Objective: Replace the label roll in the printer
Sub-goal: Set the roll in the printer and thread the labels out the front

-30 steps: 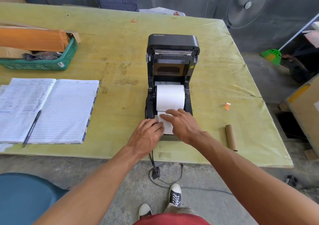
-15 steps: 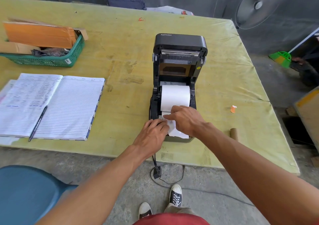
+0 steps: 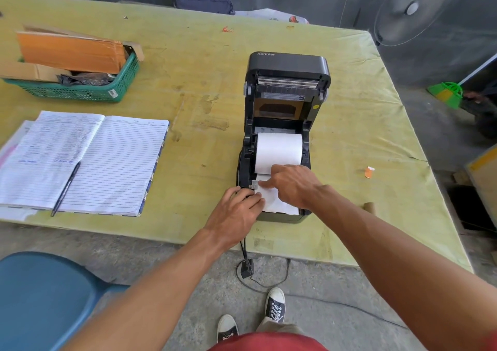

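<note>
A black label printer (image 3: 287,65) stands on the yellow-green table (image 3: 188,87) with its lid raised. A white label roll (image 3: 278,151) sits in its bay, and its loose end (image 3: 279,205) lies over the printer's front. My left hand (image 3: 236,213) rests at the front left corner, fingertips on the paper's left edge by the small guide. My right hand (image 3: 293,186) presses down on the paper strip from the right, its index finger pointing left. An empty cardboard core (image 3: 369,206) lies right of the printer, mostly hidden by my right forearm.
An open lined notebook (image 3: 107,162) with a pen (image 3: 66,187) lies at the left. A green basket (image 3: 80,89) holding cardboard stands behind it. A small orange scrap (image 3: 369,171) lies at the right. The printer's cable (image 3: 246,259) hangs off the front edge. A blue chair (image 3: 40,297) is below left.
Both hands have stayed on the paper's loose end, shifting slightly; my right index finger now reaches further left across the strip. The camera view has drifted a little.
</note>
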A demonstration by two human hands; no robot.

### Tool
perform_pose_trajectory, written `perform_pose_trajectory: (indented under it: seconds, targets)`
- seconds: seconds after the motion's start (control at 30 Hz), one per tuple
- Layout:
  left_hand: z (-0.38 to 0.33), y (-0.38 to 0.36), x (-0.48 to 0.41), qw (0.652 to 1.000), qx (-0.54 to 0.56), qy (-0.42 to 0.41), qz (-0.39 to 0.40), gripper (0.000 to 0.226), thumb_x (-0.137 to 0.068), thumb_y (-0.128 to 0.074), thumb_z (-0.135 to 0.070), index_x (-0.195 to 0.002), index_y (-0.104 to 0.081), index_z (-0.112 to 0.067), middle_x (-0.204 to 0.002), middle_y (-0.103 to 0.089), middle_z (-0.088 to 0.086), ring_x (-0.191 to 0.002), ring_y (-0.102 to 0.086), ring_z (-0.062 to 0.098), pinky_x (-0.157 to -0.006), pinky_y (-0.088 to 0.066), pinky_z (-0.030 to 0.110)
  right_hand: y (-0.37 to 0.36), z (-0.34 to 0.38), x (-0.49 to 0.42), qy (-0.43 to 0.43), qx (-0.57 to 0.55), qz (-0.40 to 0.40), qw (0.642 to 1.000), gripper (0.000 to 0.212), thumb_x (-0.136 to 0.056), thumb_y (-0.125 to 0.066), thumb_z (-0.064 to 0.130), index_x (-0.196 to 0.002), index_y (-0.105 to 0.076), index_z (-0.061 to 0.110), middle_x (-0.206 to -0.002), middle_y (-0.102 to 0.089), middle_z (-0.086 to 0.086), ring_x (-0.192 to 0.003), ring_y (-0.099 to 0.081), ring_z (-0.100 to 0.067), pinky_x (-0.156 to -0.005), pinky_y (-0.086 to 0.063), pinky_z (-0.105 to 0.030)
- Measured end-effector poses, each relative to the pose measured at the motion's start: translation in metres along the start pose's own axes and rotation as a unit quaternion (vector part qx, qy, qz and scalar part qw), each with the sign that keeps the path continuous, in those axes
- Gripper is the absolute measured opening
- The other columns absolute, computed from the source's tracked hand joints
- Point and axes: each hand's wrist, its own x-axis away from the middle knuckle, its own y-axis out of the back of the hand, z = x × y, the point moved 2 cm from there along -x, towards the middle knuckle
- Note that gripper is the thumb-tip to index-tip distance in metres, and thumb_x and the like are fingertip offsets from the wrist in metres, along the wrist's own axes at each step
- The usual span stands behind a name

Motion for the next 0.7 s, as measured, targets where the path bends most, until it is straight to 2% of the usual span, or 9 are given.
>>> perform_pose_trajectory:
  seconds: [0.13, 0.27, 0.33, 0.4, 0.43, 0.5, 0.53, 0.6, 0.7]
  targets:
    - [0.0, 0.001, -0.002, 1.0, -0.006, 0.008, -0.013, 0.029, -0.086, -0.048, -0.003, -0.097, -0.075, -0.007, -0.097, -0.075, 0.006, -0.092, -0.067, 0.024, -0.085, -0.049, 0.038, -0.005, -0.004, -0.003, -0.013, -0.045, 0.025, 0.999, 0.059, -0.098, -0.041, 0.001, -0.147, -0.044, 0.034, -0.113, -0.052, -0.001, -0.1, -0.057, -0.026, -0.068, -0.041, -0.034]
    - [0.0, 0.001, 0.004, 1.0, -0.007, 0.009, -0.01, 0.02, -0.084, -0.059, -0.001, -0.094, -0.075, -0.007, -0.095, -0.075, 0.007, -0.09, -0.067, 0.023, -0.082, -0.049, 0.037, -0.005, -0.005, -0.001, -0.029, -0.079, -0.003, 0.996, 0.054, -0.091, -0.045, -0.003, -0.137, -0.059, 0.02, -0.133, -0.058, 0.0, -0.115, -0.058, -0.025, -0.087, -0.051, -0.037]
    - [0.0, 0.003, 0.006, 1.0, -0.006, 0.008, -0.008, 0.018, -0.083, -0.062, -0.002, -0.093, -0.075, -0.008, -0.094, -0.075, 0.006, -0.089, -0.067, 0.023, -0.082, -0.05, 0.037, -0.009, -0.003, 0.004, -0.026, -0.07, -0.023, 0.997, 0.049, -0.089, -0.046, 0.0, -0.131, -0.064, 0.018, -0.132, -0.061, 0.0, -0.114, -0.06, -0.024, -0.089, -0.051, -0.039]
    - [-0.001, 0.005, 0.006, 1.0, -0.001, 0.005, -0.005, 0.016, -0.084, -0.064, -0.004, -0.094, -0.076, -0.008, -0.094, -0.075, 0.006, -0.089, -0.067, 0.023, -0.081, -0.051, 0.037, -0.016, -0.001, 0.013, -0.021, -0.072, -0.062, 0.995, 0.038, -0.093, -0.046, 0.015, -0.124, -0.068, 0.019, -0.125, -0.066, -0.001, -0.11, -0.063, -0.024, -0.088, -0.051, -0.04]
    - [-0.002, 0.005, 0.006, 1.0, 0.002, 0.002, -0.004, 0.014, -0.084, -0.066, -0.004, -0.094, -0.076, -0.008, -0.094, -0.076, 0.006, -0.089, -0.068, 0.023, -0.081, -0.052, 0.037, -0.02, 0.001, 0.02, -0.02, -0.08, -0.079, 0.993, 0.037, -0.096, -0.044, 0.03, -0.122, -0.069, 0.019, -0.123, -0.067, -0.002, -0.109, -0.064, -0.024, -0.089, -0.05, -0.041]
    - [-0.004, 0.004, 0.006, 1.0, 0.011, -0.004, 0.002, 0.012, -0.086, -0.066, -0.006, -0.093, -0.075, -0.007, -0.095, -0.076, 0.008, -0.09, -0.069, 0.024, -0.082, -0.055, 0.037, -0.032, 0.002, 0.038, -0.019, -0.096, -0.074, 0.992, 0.058, -0.094, -0.038, 0.059, -0.126, -0.066, 0.02, -0.127, -0.066, -0.003, -0.112, -0.062, -0.023, -0.096, -0.047, -0.046]
    - [-0.005, 0.003, 0.006, 1.0, 0.014, -0.006, 0.007, 0.012, -0.086, -0.065, -0.006, -0.092, -0.075, -0.006, -0.095, -0.075, 0.01, -0.09, -0.07, 0.025, -0.083, -0.055, 0.038, -0.04, 0.001, 0.048, -0.017, -0.085, -0.07, 0.994, 0.066, -0.091, -0.038, 0.066, -0.131, -0.062, 0.02, -0.132, -0.064, -0.003, -0.117, -0.06, -0.024, -0.101, -0.044, -0.048]
    - [-0.008, 0.002, 0.005, 1.0, 0.021, -0.005, 0.013, 0.008, -0.086, -0.065, -0.006, -0.088, -0.073, -0.005, -0.097, -0.075, 0.013, -0.092, -0.071, 0.027, -0.084, -0.056, 0.038, -0.055, 0.001, 0.063, -0.01, -0.046, -0.096, 0.994, 0.06, -0.092, -0.052, 0.057, -0.137, -0.058, 0.018, -0.139, -0.059, -0.006, -0.125, -0.056, -0.029, -0.106, -0.041, -0.051]
    - [-0.01, 0.0, 0.002, 0.999, 0.029, -0.005, 0.025, 0.006, -0.088, -0.065, -0.008, -0.09, -0.069, -0.004, -0.105, -0.073, 0.018, -0.099, -0.07, 0.03, -0.089, -0.056, 0.039, -0.066, -0.003, 0.07, -0.013, -0.065, -0.164, 0.984, 0.036, -0.092, -0.064, 0.02, -0.128, -0.064, 0.016, -0.132, -0.064, -0.009, -0.119, -0.062, -0.032, -0.101, -0.045, -0.05]
